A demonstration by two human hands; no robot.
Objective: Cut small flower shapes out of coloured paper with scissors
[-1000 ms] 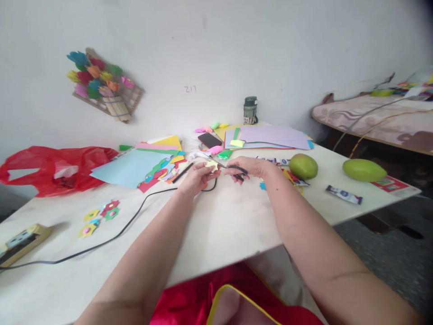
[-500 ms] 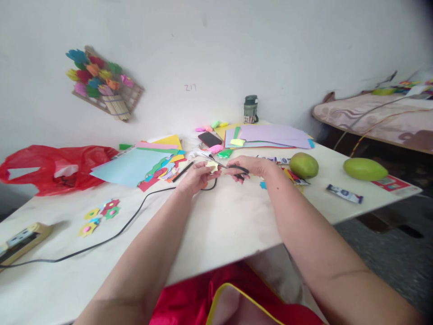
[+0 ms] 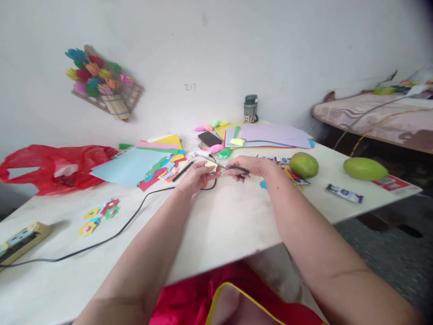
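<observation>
Pinched between the fingers of my left hand (image 3: 197,175) is a small pale yellow paper piece (image 3: 211,165). My right hand (image 3: 246,167) is closed around the black handles of a pair of scissors (image 3: 238,169), whose blades point left and touch or nearly touch the paper. Just behind my left hand lies a white glue gun (image 3: 200,154), its black cord running across the table. Paper flowers (image 3: 111,208) in yellow, red, green and blue lie on the left part of the table.
Left of my hands are coloured papers (image 3: 126,166), a red plastic bag (image 3: 64,169) and a power strip (image 3: 25,239). Behind are a phone (image 3: 209,139), purple sheets (image 3: 274,134) and a green bottle (image 3: 251,109). Two green fruits (image 3: 303,165) and a tube (image 3: 345,193) lie right.
The scissor handles have drawn closer together in my right hand, and the yellow paper has shifted slightly. Both arms are nearly where they were.
</observation>
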